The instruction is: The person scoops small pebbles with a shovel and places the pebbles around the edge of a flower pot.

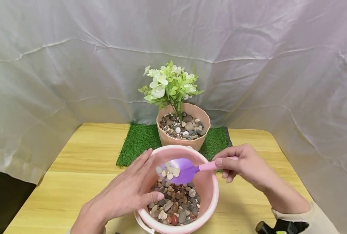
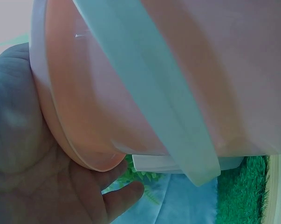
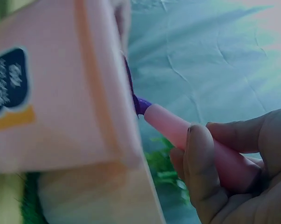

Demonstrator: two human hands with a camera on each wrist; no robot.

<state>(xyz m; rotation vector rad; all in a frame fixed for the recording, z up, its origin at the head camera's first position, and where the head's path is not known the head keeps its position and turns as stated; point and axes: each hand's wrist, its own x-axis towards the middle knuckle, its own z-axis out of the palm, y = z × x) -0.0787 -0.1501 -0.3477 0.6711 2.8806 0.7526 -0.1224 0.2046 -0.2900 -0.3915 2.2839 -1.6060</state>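
Observation:
A pink bucket (image 1: 213, 195) with a white handle (image 2: 149, 79) holds many mixed pebbles (image 1: 176, 203). My left hand (image 1: 123, 188) rests on the bucket's left rim, fingers fairly straight and thumb reaching over the opening. The palm lies against that rim in the left wrist view. My right hand (image 1: 243, 164) grips the pink handle of a small purple shovel (image 1: 186, 172) at the bucket's right side. Several pale pebbles (image 1: 168, 170) lie on the shovel's blade, over the bucket's opening. In the right wrist view, fingers and thumb curl round the handle, while the bucket hides most of the blade.
Behind the bucket, a peach flowerpot (image 1: 179, 141) with stones and a white-flowered plant (image 1: 173, 83) stands on a green turf mat (image 1: 141, 143). All stand on a wooden table (image 1: 88, 152), with grey cloth (image 1: 103, 65) hanging behind and at the sides.

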